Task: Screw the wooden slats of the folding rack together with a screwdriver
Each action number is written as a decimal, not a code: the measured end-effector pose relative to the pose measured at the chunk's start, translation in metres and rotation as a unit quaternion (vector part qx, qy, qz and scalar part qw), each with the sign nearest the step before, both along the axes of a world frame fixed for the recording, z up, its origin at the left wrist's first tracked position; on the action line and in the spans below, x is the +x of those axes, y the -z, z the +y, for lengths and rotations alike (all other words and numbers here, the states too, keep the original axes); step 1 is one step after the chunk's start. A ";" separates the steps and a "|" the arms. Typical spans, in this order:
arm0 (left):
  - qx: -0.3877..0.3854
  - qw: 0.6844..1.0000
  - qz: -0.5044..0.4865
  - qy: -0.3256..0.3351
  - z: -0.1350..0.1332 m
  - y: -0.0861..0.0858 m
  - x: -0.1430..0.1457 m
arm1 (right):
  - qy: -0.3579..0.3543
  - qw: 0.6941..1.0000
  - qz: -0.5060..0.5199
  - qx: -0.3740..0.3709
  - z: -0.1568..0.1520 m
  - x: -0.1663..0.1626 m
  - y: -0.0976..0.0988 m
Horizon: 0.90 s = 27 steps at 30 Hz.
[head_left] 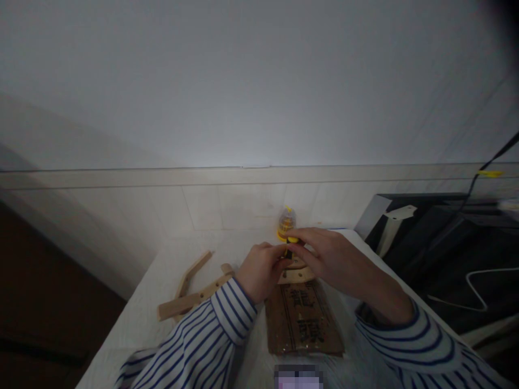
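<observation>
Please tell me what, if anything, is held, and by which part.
Apparently a yellow-and-black screwdriver: right fingers at its yellow top, left fingers at its black section.

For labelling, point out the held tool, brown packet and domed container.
Held tool [292, 239]: head view, its yellow top.
Brown packet [304, 317]: head view, middle of its printed face.
Domed container [287, 221]: head view, its clear side.

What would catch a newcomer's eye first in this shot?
Probably the striped sleeves reaching in from below, leading to the left hand and right hand, which meet around a small yellow-and-black piece near the middle. Next, the brown packet with dark lettering, lying between the forearms, and the pale wooden parts on the table at left.
</observation>
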State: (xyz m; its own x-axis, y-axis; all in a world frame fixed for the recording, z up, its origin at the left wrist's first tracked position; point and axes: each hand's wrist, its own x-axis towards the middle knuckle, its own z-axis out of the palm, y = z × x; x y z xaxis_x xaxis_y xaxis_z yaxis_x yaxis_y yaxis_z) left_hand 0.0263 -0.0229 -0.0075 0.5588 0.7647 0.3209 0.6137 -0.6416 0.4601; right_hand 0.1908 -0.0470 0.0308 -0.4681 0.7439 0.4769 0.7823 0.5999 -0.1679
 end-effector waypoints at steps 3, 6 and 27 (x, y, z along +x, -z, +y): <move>0.004 1.000 -0.002 -0.004 0.000 0.000 0.000 | -0.004 1.000 0.003 -0.001 0.000 0.000 0.000; 0.008 1.000 -0.005 -0.021 -0.001 -0.001 0.001 | -0.006 1.000 0.006 0.001 0.000 0.000 0.000; 0.010 0.999 -0.026 -0.043 -0.001 0.002 0.001 | 0.009 1.000 -0.004 0.021 -0.001 -0.003 0.001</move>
State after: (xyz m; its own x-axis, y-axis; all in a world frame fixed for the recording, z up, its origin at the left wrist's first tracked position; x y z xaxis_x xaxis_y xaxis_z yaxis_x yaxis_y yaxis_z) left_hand 0.0270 -0.0237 -0.0091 0.4738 0.8025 0.3626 0.6429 -0.5966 0.4804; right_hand 0.1875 -0.0484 0.0300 -0.4583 0.7323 0.5037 0.7944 0.5917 -0.1374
